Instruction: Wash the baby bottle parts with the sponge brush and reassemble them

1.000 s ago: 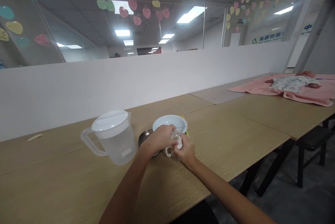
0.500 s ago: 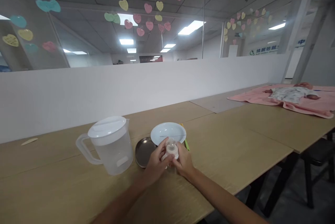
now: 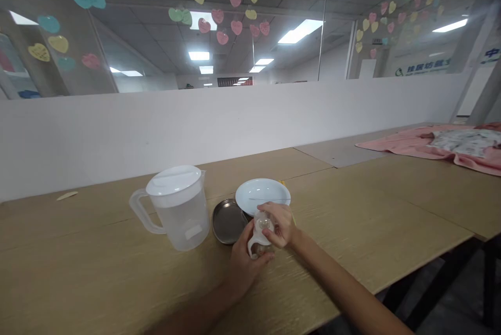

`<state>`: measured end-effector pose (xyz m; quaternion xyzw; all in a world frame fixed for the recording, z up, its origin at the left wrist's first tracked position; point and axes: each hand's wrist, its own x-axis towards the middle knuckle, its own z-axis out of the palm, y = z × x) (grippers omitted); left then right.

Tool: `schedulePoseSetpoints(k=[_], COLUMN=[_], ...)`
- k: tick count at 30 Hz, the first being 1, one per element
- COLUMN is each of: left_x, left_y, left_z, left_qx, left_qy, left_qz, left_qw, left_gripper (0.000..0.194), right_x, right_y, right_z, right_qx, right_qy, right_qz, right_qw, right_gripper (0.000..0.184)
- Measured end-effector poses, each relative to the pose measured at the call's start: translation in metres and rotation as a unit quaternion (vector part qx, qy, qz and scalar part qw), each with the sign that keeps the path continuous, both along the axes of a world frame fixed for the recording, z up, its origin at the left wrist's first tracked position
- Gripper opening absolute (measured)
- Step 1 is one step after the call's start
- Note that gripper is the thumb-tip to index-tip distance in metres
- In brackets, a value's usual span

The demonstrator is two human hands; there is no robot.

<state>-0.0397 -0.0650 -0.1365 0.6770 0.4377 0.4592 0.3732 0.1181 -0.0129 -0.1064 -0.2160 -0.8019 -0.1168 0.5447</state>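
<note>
A small baby bottle [image 3: 259, 238] with a white handle and a clear domed cap is held between both hands in front of the bowl. My left hand [image 3: 245, 262] wraps round its lower body, beside the handle. My right hand [image 3: 282, 224] grips the clear cap [image 3: 264, 222] from the right side, fingers over the top. Just behind the hands stands a pale blue-white bowl [image 3: 260, 189], with a thin dark line across it. To the left of the bottle lies a shallow metal tray [image 3: 228, 223], partly overlapped by the bowl.
A lidded translucent pitcher [image 3: 180, 220] stands left of the tray, its handle pointing left. A yellow strip [image 3: 283, 182] shows behind the bowl. On the far right, a baby-like figure in patterned clothing [image 3: 460, 142] lies on a pink towel [image 3: 403, 146]. A white wall [image 3: 136, 126] bounds the table.
My right hand has moved up onto the bottle's clear cap, and my left hand has shifted lower round the body. The bottle's handle now shows. The view has turned slightly left.
</note>
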Motion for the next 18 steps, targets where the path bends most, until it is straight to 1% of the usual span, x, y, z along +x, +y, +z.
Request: schedulePoseSetpoints(k=[2,6,8,10,14,18], left_x=[-0.002,-0.004,-0.003,-0.003,-0.003,-0.003], left_y=[0.003,0.005,0.004,0.003,0.002,0.002], left_z=[0.000,0.002,0.004,0.006,0.007,0.005], left_qx=[-0.025,-0.026,-0.031,-0.032,-0.023,-0.027], left_qy=[-0.030,-0.055,-0.056,-0.054,-0.039,-0.036], left_qz=[-0.020,-0.032,-0.037,-0.033,-0.010,-0.018], left_qw=[0.999,0.998,0.997,0.997,0.999,0.999], left_gripper=[0.072,0.071,0.071,0.072,0.074,0.075], right_x=[-0.006,-0.013,-0.015,-0.016,-0.015,-0.013], right_y=[-0.001,-0.004,-0.006,-0.007,-0.009,-0.011], right_z=[-0.006,-0.015,-0.016,-0.015,-0.012,-0.010], right_qx=[-0.037,-0.114,-0.125,-0.121,-0.145,-0.173], right_qy=[0.015,0.074,0.108,0.124,0.110,0.104], right_qz=[-0.003,0.014,0.009,0.009,0.025,0.021], right_qw=[0.999,0.991,0.986,0.985,0.983,0.979], right_gripper=[0.050,0.051,0.049,0.047,0.045,0.043])
